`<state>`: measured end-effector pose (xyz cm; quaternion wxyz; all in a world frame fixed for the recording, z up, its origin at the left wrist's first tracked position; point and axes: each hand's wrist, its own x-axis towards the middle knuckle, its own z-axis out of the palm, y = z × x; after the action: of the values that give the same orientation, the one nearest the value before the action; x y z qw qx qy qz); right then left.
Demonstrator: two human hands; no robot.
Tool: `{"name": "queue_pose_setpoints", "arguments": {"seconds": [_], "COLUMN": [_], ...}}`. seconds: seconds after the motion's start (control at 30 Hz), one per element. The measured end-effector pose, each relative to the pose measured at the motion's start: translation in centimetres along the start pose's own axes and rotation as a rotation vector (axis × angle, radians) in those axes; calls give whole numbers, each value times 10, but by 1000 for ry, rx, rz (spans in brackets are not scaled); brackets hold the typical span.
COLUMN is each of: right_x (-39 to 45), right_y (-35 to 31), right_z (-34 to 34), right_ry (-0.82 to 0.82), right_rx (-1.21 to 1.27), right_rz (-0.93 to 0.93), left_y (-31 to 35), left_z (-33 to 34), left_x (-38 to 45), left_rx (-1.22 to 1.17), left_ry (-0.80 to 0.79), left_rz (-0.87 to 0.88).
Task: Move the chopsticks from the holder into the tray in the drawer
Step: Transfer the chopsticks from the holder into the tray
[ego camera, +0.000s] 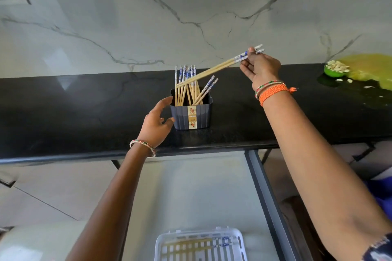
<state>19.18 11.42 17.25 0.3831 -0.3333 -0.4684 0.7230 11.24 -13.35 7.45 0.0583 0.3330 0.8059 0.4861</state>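
The right hand (262,68) pinches a pair (214,69) of chopsticks by their blue-and-white patterned ends, its grip closed on them; they slant down to the left, tips over the holder (192,115). The left hand (157,122) is open, fingers spread, at the holder's left side, perhaps just touching it. The dark ribbed holder stands on the black worktop (63,112) and keeps many more chopsticks (186,85). Its front carries a cream and tan label strip with flower motifs; the writing is too blurred to read. Below, in the open drawer (191,193), a white slotted tray (200,246) holds a few chopsticks already.
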Motion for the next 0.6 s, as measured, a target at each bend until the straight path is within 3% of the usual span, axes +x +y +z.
{"name": "queue_pose_setpoints", "arguments": {"seconds": [0.17, 0.33, 0.6], "right_x": [-72, -141, -220], "right_y": [34, 125, 269], "right_z": [-41, -107, -196], "right_ry": [18, 140, 343], "right_rx": [119, 237, 283], "right_rz": [167, 317, 642], "left_y": [-8, -45, -144], "left_z": [0, 3, 41], "left_x": [-56, -119, -217], "left_rx": [-153, -179, 9], "left_ry": [1, -69, -226], "left_rz": [-35, -56, -488]}}
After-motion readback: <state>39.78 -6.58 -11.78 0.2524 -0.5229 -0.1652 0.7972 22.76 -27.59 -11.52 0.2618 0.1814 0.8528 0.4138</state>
